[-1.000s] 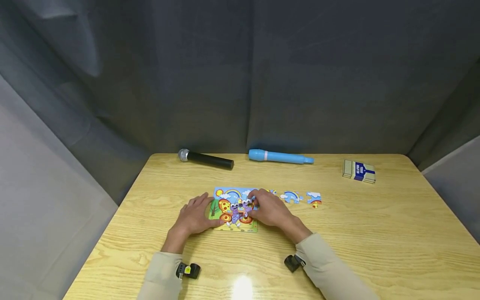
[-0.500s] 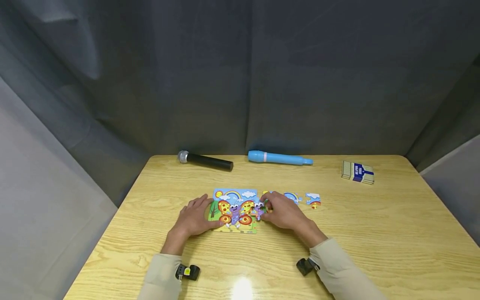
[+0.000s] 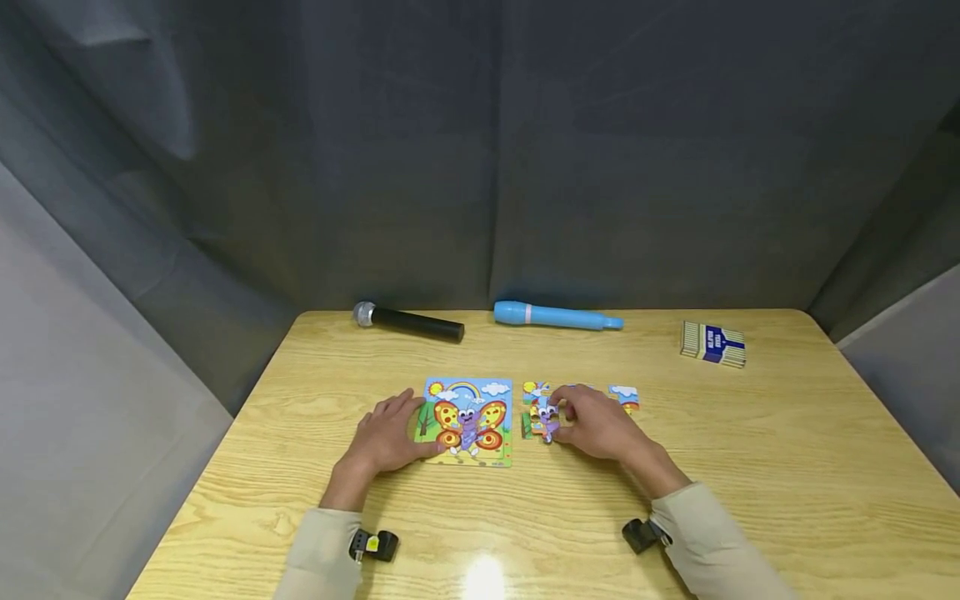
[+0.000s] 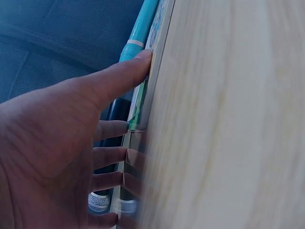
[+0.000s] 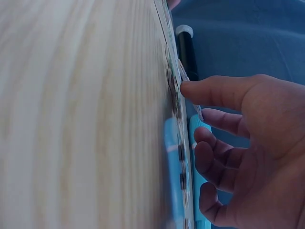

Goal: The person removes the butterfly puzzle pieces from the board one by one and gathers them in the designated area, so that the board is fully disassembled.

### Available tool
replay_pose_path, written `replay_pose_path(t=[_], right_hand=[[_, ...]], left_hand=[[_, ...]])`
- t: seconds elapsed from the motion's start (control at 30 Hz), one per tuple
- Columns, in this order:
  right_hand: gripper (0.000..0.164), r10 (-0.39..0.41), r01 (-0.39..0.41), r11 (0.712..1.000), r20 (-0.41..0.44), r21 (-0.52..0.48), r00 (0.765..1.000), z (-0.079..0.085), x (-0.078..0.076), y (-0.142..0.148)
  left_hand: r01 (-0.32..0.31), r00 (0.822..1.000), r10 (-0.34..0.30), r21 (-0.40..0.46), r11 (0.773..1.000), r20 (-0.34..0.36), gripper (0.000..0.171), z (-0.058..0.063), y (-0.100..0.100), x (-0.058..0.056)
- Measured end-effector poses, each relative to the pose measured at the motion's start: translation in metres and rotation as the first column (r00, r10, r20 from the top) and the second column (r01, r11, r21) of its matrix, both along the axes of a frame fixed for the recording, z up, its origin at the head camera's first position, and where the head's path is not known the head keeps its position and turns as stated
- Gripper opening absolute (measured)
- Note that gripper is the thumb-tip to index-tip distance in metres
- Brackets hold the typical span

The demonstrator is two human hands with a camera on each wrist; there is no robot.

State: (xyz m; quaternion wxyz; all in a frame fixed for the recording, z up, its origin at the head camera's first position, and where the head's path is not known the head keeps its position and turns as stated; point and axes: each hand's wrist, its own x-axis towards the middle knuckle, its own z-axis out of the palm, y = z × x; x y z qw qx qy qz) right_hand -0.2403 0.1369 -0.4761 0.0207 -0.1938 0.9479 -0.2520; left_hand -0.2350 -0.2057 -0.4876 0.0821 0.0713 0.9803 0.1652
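Observation:
A square butterfly jigsaw board (image 3: pixel 474 417) lies on the wooden table in front of me. My left hand (image 3: pixel 390 433) rests at its left side, thumb over the lower left edge and fingers extended past the far left corner; in the left wrist view the thumb (image 4: pixel 119 78) touches the board's edge. Between thumb and index finger, my right hand (image 3: pixel 600 421) pinches a jigsaw piece (image 3: pixel 548 423) printed with a purple butterfly face, tilted just above other loose pieces. In the right wrist view this piece (image 5: pixel 183 71) shows edge-on, the other fingers loosely curled.
Loose jigsaw pieces (image 3: pixel 534 389) lie right of the board, partly hidden by my right hand; another piece (image 3: pixel 624 393) lies beyond it. At the back are a black microphone (image 3: pixel 416 322), a blue microphone-shaped stick (image 3: pixel 558 317) and a striped box (image 3: pixel 713 343), before a dark curtain (image 3: pixel 480 150).
My right hand has moved right with the butterfly-face piece, from over the board to above the loose pieces. The left hand stays at the board's left side.

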Motion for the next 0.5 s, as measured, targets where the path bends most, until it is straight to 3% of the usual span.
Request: replay_pose_path(t=[0.5], right_hand=[[0.035, -0.027, 0.026, 0.999, 0.054, 0.019, 0.998, 0.001, 0.002, 0.029]], left_hand=[[0.010, 1.000, -0.010, 0.011, 1.000, -0.003, 0.089, 0.002, -0.001, 0.000]])
